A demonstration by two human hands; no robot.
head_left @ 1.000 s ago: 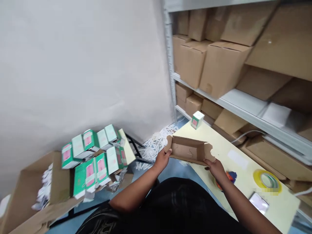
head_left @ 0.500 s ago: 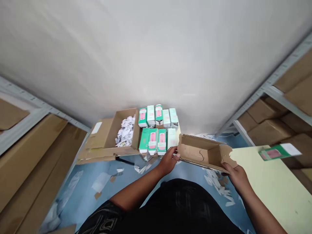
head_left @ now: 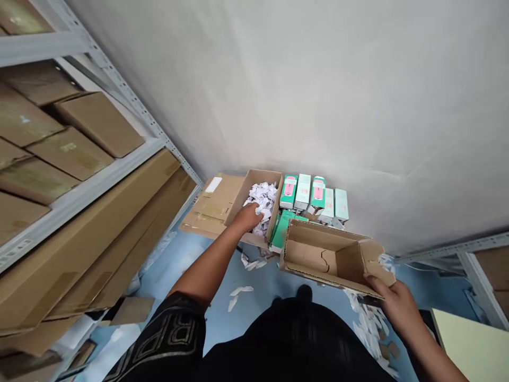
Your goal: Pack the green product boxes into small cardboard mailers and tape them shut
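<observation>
My right hand grips one end of a small open brown cardboard box, which is empty and held above the blue floor. My left hand reaches into a larger open carton on the floor and rests on the heap of white paper slips inside it. Its fingers curl over the slips; whether they hold any is hidden. Beside that carton stand several green and white product boxes against the wall.
A metal shelf rack with brown cartons and long flat boxes fills the left. White paper scraps litter the blue floor. A pale yellow table corner shows at bottom right, with another rack frame behind it.
The view has swung left, off the table and right shelves. My left hand has let go of the small box and reached into the carton of paper slips. My right hand still holds the box.
</observation>
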